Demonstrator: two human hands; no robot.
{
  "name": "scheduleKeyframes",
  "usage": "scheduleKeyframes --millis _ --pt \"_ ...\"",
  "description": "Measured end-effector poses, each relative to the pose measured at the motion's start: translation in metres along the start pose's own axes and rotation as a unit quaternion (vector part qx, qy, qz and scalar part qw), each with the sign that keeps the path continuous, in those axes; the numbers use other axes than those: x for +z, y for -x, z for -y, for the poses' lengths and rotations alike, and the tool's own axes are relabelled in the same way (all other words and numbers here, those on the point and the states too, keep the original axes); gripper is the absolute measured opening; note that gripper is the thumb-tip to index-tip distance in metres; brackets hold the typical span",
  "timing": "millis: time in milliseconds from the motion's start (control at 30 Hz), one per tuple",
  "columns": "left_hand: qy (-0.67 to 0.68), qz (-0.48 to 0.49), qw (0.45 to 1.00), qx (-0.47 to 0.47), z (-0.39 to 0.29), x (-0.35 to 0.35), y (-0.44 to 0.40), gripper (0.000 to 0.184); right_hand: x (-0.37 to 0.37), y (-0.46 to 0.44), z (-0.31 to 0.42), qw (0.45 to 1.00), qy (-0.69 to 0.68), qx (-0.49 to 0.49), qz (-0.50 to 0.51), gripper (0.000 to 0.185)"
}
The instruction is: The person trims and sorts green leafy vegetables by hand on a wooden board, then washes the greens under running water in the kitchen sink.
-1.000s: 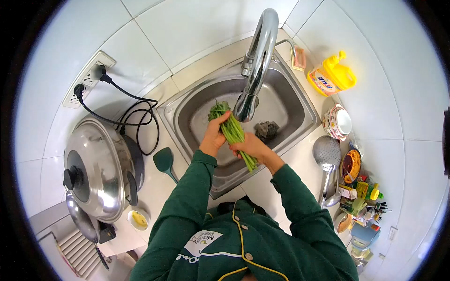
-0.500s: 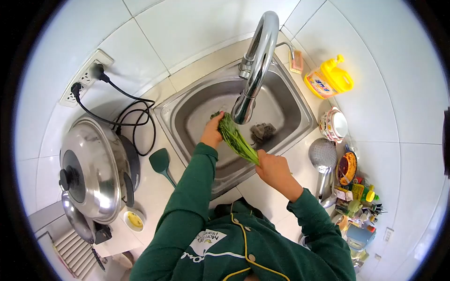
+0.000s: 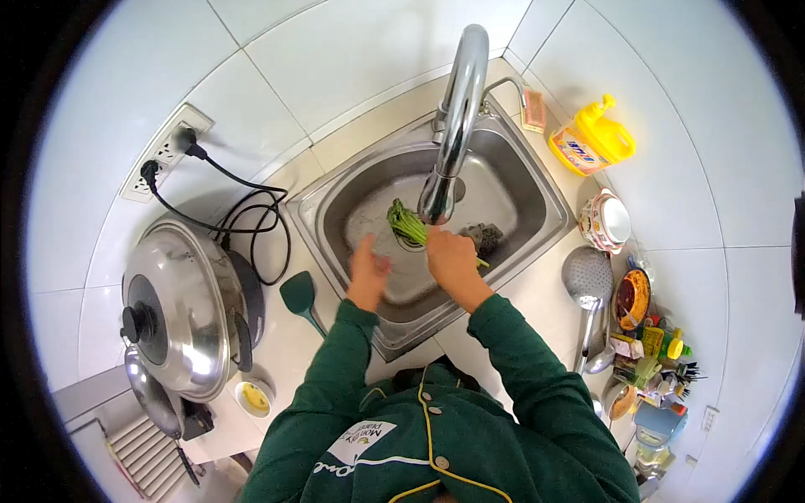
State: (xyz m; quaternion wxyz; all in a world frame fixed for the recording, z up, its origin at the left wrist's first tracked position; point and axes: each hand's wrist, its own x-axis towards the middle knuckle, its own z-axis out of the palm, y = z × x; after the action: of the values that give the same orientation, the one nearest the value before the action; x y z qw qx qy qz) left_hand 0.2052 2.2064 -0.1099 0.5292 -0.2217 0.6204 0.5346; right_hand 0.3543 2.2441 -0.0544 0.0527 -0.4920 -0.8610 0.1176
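Observation:
My right hand (image 3: 455, 261) is closed around a bunch of leafy greens (image 3: 406, 222), over the metal sink (image 3: 387, 348). Leaves stick out on the left of the fist, and a bit of stem pokes out at its right. Just above that hand hangs the spout of the chrome faucet (image 3: 457, 138). My left hand (image 3: 367, 272), slightly smeared by motion, is off the greens with its fingers apart, over the sink's near left side. A dark grey scrubber or crumpled rag (image 3: 484, 238) lies on the sink bottom, partly behind my right hand.
Left of the sink are a green spatula (image 3: 298, 293), a large lidded pan (image 3: 180, 310), a small bowl (image 3: 254, 397) and plugged-in black cords (image 3: 283, 220). To the right stand a yellow bottle (image 3: 592, 138), stacked bowls (image 3: 605, 221), a skimmer (image 3: 586, 277) and several small kitchen items.
My left hand has let go of the leafy end and drawn back toward me. My right hand has moved up and left with the greens, closer under the spout.

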Motion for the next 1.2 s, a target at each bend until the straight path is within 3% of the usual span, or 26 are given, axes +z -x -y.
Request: scheduleKeyframes --millis 33,67,200,267,300,333,367,400,433,467,500,533,567,600,633,700,733,800,833,900,1033,1100,1133,1200 --pt "0.024 0.148 0.983 -0.102 0.004 0.005 0.007 0.030 0.005 -0.005 0.007 1.000 0.020 0.005 0.009 0.013" --pt "0.047 0.292 0.934 -0.201 0.007 0.009 0.012 0.031 0.010 -0.008 0.013 0.999 0.041 0.010 0.017 0.015" --pt "0.069 0.292 0.940 -0.164 0.011 0.043 0.034 0.029 0.026 0.002 0.019 0.990 0.127 -0.001 -0.056 0.021" --pt "0.025 0.368 0.922 -0.118 0.012 0.041 0.013 0.023 0.018 0.004 0.003 0.990 -0.121 -0.038 -0.069 0.029" --pt "0.022 0.369 0.921 -0.120 0.012 0.040 0.010 0.023 0.013 0.003 -0.003 0.990 -0.120 -0.035 -0.070 0.029" --pt "0.020 0.368 0.921 -0.128 0.014 0.036 0.008 0.021 0.009 -0.001 -0.010 0.918 -0.386 0.081 0.024 0.031" --pt "0.020 0.367 0.920 -0.136 0.013 0.034 0.010 0.019 0.004 -0.006 -0.018 0.757 -0.615 0.187 0.115 0.034" --pt "0.020 0.365 0.921 -0.136 0.011 0.033 0.013 0.019 0.004 -0.010 -0.029 0.812 -0.513 0.248 0.127 0.038" --pt "-0.012 0.387 0.915 -0.117 0.009 0.032 0.017 0.018 0.008 -0.012 -0.033 0.811 -0.514 0.248 0.129 0.038" --pt "-0.043 0.408 0.907 -0.098 0.008 0.029 0.017 0.017 0.003 -0.014 -0.030 0.909 -0.358 0.206 0.060 0.037" --pt "-0.044 0.406 0.908 -0.098 0.008 0.026 0.016 0.017 -0.002 -0.017 -0.029 0.970 -0.188 0.157 -0.013 0.036" --pt "-0.108 0.444 0.887 -0.066 0.008 0.025 0.015 0.016 -0.004 -0.024 -0.028 0.969 -0.189 0.156 -0.013 0.036" --pt "-0.172 0.480 0.859 -0.035 0.009 0.023 0.015 0.016 -0.005 -0.032 -0.028 0.879 -0.406 0.210 0.135 0.036" --pt "-0.174 0.480 0.859 -0.035 0.011 0.023 0.018 0.016 -0.003 -0.036 -0.027 0.718 -0.591 0.248 0.272 0.036" --pt "-0.233 0.474 0.848 -0.037 0.013 0.023 0.022 0.015 0.015 -0.038 -0.027 0.717 -0.593 0.248 0.270 0.036" --pt "-0.290 0.466 0.835 -0.039 0.014 0.023 0.025 0.014 0.069 -0.039 -0.034 0.623 -0.712 0.308 0.099 0.032" --pt "-0.290 0.443 0.847 -0.048 0.014 0.021 0.025 0.015 0.070 -0.037 -0.033 0.621 -0.713 0.309 0.101 0.032" --pt "-0.292 0.422 0.856 -0.057 0.011 0.018 0.029 0.015 0.058 -0.036 -0.030 0.472 -0.812 0.332 0.083 0.025" --pt "-0.279 0.416 0.864 -0.058 0.010 0.015 0.033 0.015 0.049 -0.032 -0.030 0.472 -0.812 0.332 0.083 0.025" --pt "-0.266 0.409 0.871 -0.062 0.010 0.009 0.038 0.015 0.028 -0.024 -0.026 0.349 -0.876 0.327 0.067 0.022" --pt "-0.317 0.404 0.858 -0.008 0.007 -0.002 0.040 0.016 0.040 -0.021 -0.024 0.385 -0.858 0.339 -0.032 0.022" --pt "-0.362 0.407 0.839 0.018 0.004 -0.005 0.043 0.016 0.040 -0.025 -0.025 0.306 -0.880 0.362 -0.018 0.023" --pt "-0.375 0.401 0.835 0.041 0.003 -0.008 0.045 0.016 0.041 -0.026 -0.023 0.306 -0.881 0.361 -0.017 0.023" --pt "-0.386 0.393 0.832 0.063 0.005 -0.016 0.047 0.016 0.049 -0.025 -0.019 0.365 -0.836 0.407 -0.050 0.030"
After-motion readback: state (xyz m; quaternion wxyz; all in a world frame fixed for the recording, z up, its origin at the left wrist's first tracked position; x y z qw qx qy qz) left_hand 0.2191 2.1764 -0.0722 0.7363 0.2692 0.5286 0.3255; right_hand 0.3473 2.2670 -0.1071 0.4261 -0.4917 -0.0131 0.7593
